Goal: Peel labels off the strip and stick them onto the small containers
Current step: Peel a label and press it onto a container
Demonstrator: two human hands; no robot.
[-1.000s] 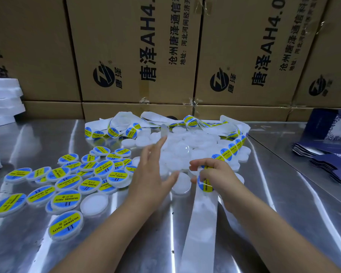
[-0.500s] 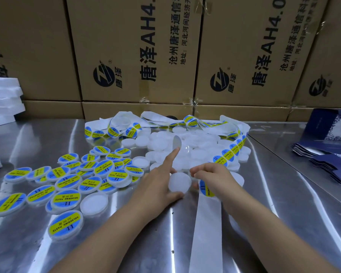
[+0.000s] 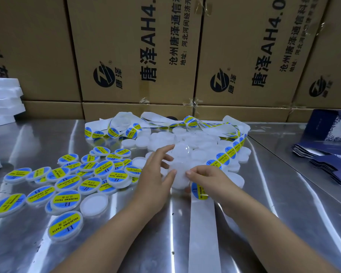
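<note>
My left hand [image 3: 156, 174] holds a plain white round container [image 3: 178, 180] between thumb and fingers, just above the metal table [image 3: 126, 243]. My right hand [image 3: 207, 180] pinches a blue-and-yellow label [image 3: 199, 191] at the end of the white backing strip [image 3: 203, 233], right beside that container. The strip with more labels [image 3: 226, 152] curls back over a heap of unlabelled white containers [image 3: 201, 146]. Several labelled containers [image 3: 87, 174] lie to the left.
Brown cardboard boxes [image 3: 136, 56] wall off the back of the table. White foam sheets [image 3: 2, 97] are stacked at the far left. Dark blue flat cartons [image 3: 327, 154] lie at the right. One bare container [image 3: 94, 204] sits among the labelled ones.
My left hand picked a white container from the heap and drew it toward the right hand. My right hand kept hold of the label end of the strip, shifting slightly.
</note>
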